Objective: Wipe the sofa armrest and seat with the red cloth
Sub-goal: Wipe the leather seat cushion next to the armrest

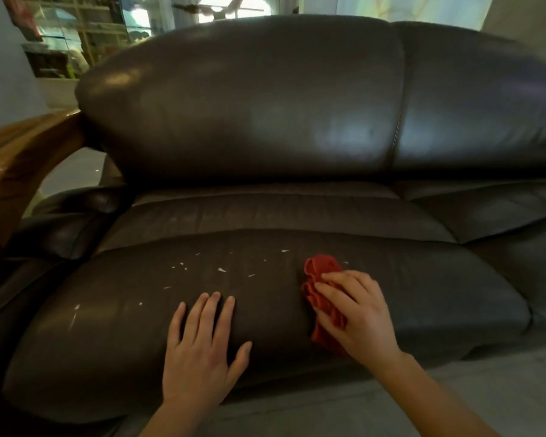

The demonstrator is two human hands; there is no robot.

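Note:
A dark brown leather sofa fills the view; its seat cushion lies in front of me, with small white specks scattered over the left and middle of it. My right hand presses a crumpled red cloth flat on the seat, right of centre, fingers spread over it. My left hand rests flat on the front of the cushion, fingers apart, holding nothing. The glossy wooden armrest rises at the far left, away from both hands.
The padded backrest rises behind the seat. A second seat cushion continues to the right. Grey floor shows below the sofa's front edge. Windows and shelving stand beyond the sofa's back.

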